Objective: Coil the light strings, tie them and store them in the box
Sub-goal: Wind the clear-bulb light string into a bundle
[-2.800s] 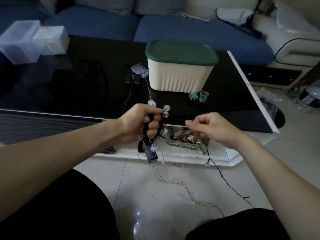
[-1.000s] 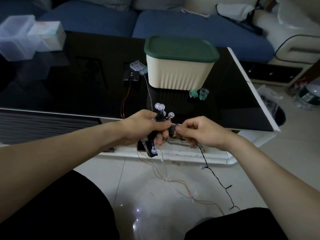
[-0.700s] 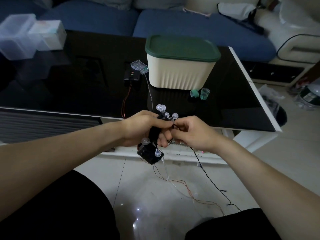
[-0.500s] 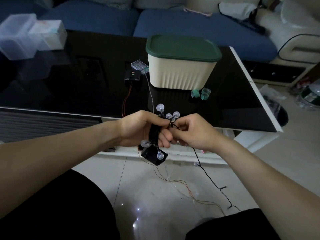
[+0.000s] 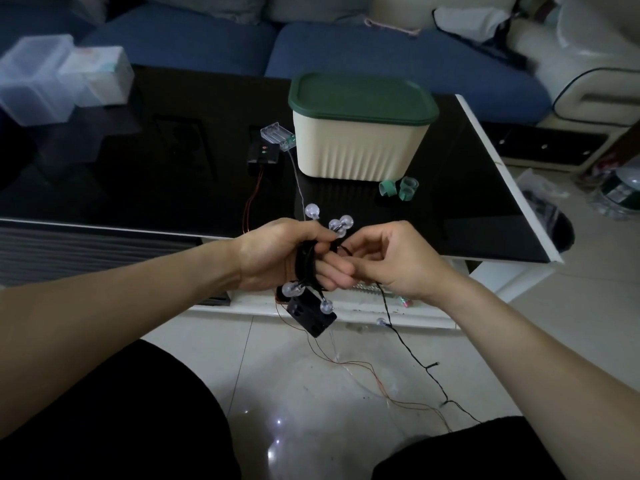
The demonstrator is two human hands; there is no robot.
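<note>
Over the floor, between the knees: a half-wound bulb light string held in both hands.

Nearest, the loose tail of the black light string [image 5: 408,344] trails limp down to the tiled floor [image 5: 346,427], beside thin red and clear wires; it looks light, soft and prone to tangling, so it is best drawn in by the wire, not by the small globe bulbs [image 5: 341,224], which look brittle. Above that, the left hand [image 5: 277,258] has its fingers curled round the black coil [image 5: 305,263], the black battery case [image 5: 311,315] hanging below it as the one heavy, rigid part. Touching it, the right hand [image 5: 388,258] pinches the wire with narrow fingertips. Farther off, on the black tabletop [image 5: 173,185], stand two more battery packs, green tie rings [image 5: 398,188] and the cream box [image 5: 360,147], its green lid on.
</note>
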